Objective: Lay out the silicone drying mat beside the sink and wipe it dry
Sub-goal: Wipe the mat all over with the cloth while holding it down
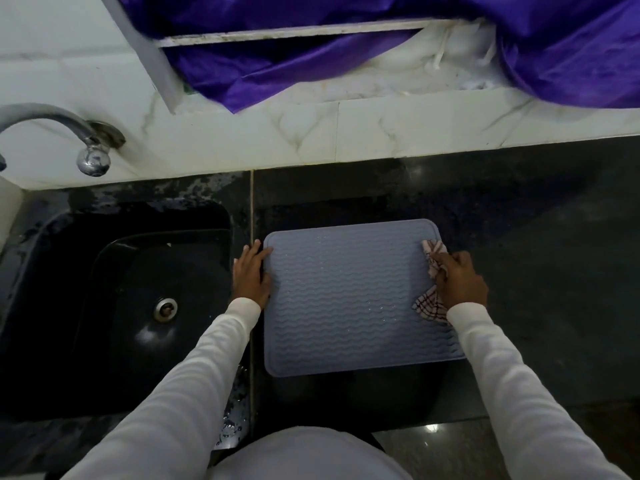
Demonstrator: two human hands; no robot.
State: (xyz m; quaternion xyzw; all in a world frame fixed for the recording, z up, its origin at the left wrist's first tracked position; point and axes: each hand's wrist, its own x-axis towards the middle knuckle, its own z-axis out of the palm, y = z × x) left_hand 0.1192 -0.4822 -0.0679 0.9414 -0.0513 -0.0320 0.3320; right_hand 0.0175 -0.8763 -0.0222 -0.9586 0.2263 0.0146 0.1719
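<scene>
White sleeves [194, 382] reach forward from the near edge, and there's the blue-grey silicone mat [349, 299], lying flat on the dark counter [519, 237] just right of the black sink [138, 306]. Left hand [250, 276] rests on the mat's left edge, fingers straight and flat, pinning it down. Right hand [459, 280] sits at the mat's far right corner, fingers curled tight round a checked cloth [431, 306] bunched against the ribbed surface. Droplets glint across the mat's middle. A chrome tap [86, 147] juts from the marble wall, far left.
</scene>
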